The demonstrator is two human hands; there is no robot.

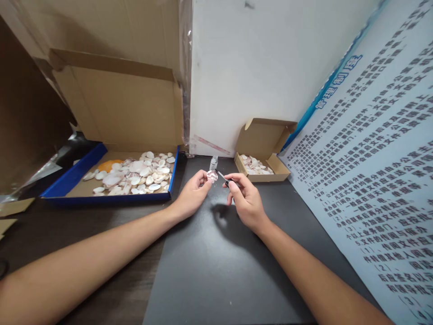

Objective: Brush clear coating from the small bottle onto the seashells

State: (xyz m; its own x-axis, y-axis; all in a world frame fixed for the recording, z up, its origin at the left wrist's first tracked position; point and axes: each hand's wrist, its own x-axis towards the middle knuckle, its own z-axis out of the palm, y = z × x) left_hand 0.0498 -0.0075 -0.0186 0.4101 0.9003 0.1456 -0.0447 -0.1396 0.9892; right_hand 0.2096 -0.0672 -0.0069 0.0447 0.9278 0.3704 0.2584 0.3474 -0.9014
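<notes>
Between its thumb and fingers, my left hand [195,192] pinches a small pinkish-white shell [212,175]. My right hand [246,198] grips the black cap of a small brush [221,175], whose thin stem points left at the shell. Whether the tip touches the shell I cannot tell. Just behind the shell a small clear glass bottle [214,162] stands upright on the dark mat [203,271]; its lower part is partly covered by the shell.
On the left, an open cardboard box with a blue rim [111,198] holds many pale shells [138,170] and something orange [108,165]. A smaller open cardboard box [278,172] with shells stands back right. A white panel [237,67] rises behind; a printed sheet [372,180] lines the right.
</notes>
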